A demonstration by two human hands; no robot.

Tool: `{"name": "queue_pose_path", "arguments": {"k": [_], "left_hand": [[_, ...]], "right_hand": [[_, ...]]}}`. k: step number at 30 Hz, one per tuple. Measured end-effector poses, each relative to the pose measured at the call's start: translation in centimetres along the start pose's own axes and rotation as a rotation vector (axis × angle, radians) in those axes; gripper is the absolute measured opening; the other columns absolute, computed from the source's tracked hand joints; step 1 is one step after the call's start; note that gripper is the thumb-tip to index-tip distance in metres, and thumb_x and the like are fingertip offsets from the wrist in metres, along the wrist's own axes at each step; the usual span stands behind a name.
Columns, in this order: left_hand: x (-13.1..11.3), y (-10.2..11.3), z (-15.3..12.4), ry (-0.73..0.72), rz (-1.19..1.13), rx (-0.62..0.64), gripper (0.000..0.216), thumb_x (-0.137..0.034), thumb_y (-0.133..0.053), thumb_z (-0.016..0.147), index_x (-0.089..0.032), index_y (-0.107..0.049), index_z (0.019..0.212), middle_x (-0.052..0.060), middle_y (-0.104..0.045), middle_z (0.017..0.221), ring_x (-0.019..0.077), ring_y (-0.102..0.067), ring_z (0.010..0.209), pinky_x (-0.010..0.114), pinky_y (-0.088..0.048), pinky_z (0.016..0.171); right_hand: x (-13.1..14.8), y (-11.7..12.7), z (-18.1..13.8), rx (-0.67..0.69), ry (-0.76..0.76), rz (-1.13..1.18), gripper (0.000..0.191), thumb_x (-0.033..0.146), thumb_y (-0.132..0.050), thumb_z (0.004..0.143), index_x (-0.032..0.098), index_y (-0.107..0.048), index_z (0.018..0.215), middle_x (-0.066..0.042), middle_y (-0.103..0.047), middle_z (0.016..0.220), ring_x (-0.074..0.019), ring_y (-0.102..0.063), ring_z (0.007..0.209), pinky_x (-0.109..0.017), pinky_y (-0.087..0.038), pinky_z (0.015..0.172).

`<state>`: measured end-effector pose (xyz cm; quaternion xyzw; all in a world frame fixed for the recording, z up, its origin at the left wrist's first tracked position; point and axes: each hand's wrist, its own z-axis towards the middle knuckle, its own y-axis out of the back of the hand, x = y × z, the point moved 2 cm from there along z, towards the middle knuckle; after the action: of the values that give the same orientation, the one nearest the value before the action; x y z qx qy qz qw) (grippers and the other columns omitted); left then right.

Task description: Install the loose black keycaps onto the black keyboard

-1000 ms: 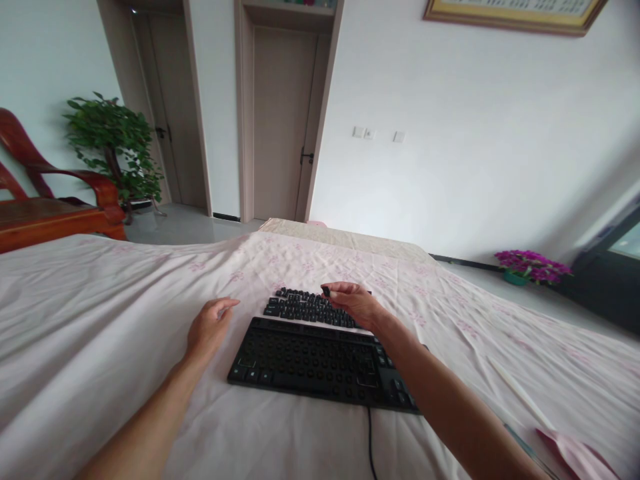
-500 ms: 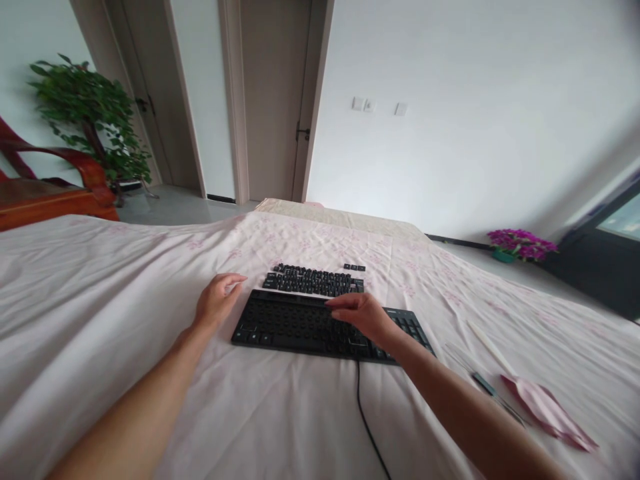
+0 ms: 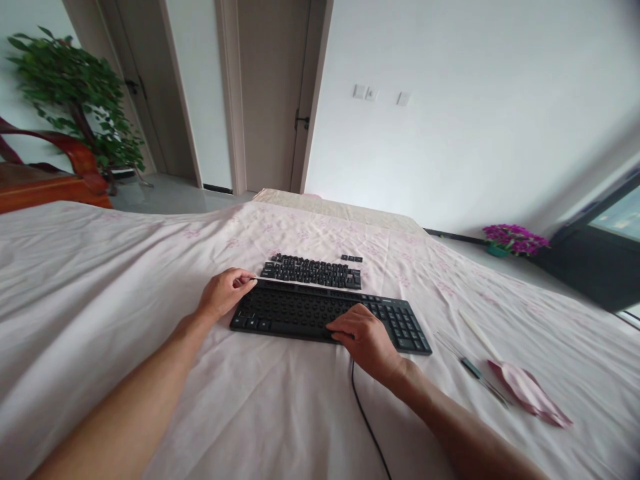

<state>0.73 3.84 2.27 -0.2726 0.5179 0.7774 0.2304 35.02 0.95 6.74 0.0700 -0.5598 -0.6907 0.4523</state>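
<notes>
Since 0.5 s ago, right hand [image 3: 367, 339] slid to the keyboard [image 3: 320, 315]'s near edge, fingers curled on it; left hand [image 3: 223, 293] loosely grips its far-left corner, on the bed [image 3: 100, 300].

a bed [image 3: 100, 267] covered by a pale pink flowered sheet [image 3: 280, 413] carries everything. a black keyboard [image 3: 320, 315] lies across the middle, its cable [image 3: 365, 420] running toward the near edge. just behind it a white sheet holds rows of loose black keycaps [image 3: 310, 272], with a few more keycaps [image 3: 352, 258] apart at the right end. to the right lie a thin tool [image 3: 477, 373], a white stick [image 3: 475, 327] and a folded pink cloth [image 3: 530, 393].
</notes>
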Motion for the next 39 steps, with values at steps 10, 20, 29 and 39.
{"name": "queue_pose_path", "arguments": {"k": [10, 20, 29, 39], "left_hand": [[0.7, -0.3, 0.3, 0.023, -0.009, 0.015, 0.034, -0.047, -0.056, 0.075, -0.025, -0.071, 0.096, 0.0, -0.071, 0.084, 0.0163, -0.063, 0.073, 0.025, -0.048, 0.07], [0.7, -0.2, 0.2, 0.022, -0.001, 0.037, 0.036, -0.048, -0.055, 0.076, -0.025, -0.07, 0.098, 0.0, -0.071, 0.085, 0.0167, -0.064, 0.075, 0.025, -0.047, 0.07], [0.8, -0.2, 0.2, 0.015, -0.007, 0.03, 0.034, -0.047, -0.055, 0.076, -0.025, -0.07, 0.098, 0.0, -0.071, 0.086, 0.0168, -0.064, 0.076, 0.026, -0.047, 0.071], [0.9, -0.3, 0.3, 0.025, -0.026, 0.028, 0.034, -0.047, -0.056, 0.075, -0.025, -0.071, 0.097, 0.0, -0.071, 0.085, 0.0168, -0.065, 0.074, 0.025, -0.048, 0.07]], "right_hand": [[0.7, -0.2, 0.0, 0.03, 0.123, -0.144, 0.025, 0.025, -0.05, 0.093, 0.028, -0.075, 0.093, -0.005, -0.072, 0.081, -0.0191, -0.055, 0.08, -0.033, -0.044, 0.076], [1.6, -0.1, 0.3, 0.088, 0.166, -0.209, 0.03, 0.018, -0.047, 0.093, 0.023, -0.071, 0.076, -0.004, -0.068, 0.073, -0.0176, -0.052, 0.078, -0.031, -0.04, 0.075], [2.1, -0.3, 0.6, 0.098, 0.142, -0.277, 0.03, 0.014, -0.049, 0.092, 0.021, -0.066, 0.068, -0.002, -0.063, 0.068, -0.016, -0.05, 0.075, -0.03, -0.037, 0.073], [3.2, -0.1, -0.5, 0.124, 0.08, -0.31, 0.017, 0.013, -0.054, 0.089, 0.023, -0.068, 0.087, -0.004, -0.066, 0.083, -0.0194, -0.049, 0.086, -0.032, -0.039, 0.078]]}}
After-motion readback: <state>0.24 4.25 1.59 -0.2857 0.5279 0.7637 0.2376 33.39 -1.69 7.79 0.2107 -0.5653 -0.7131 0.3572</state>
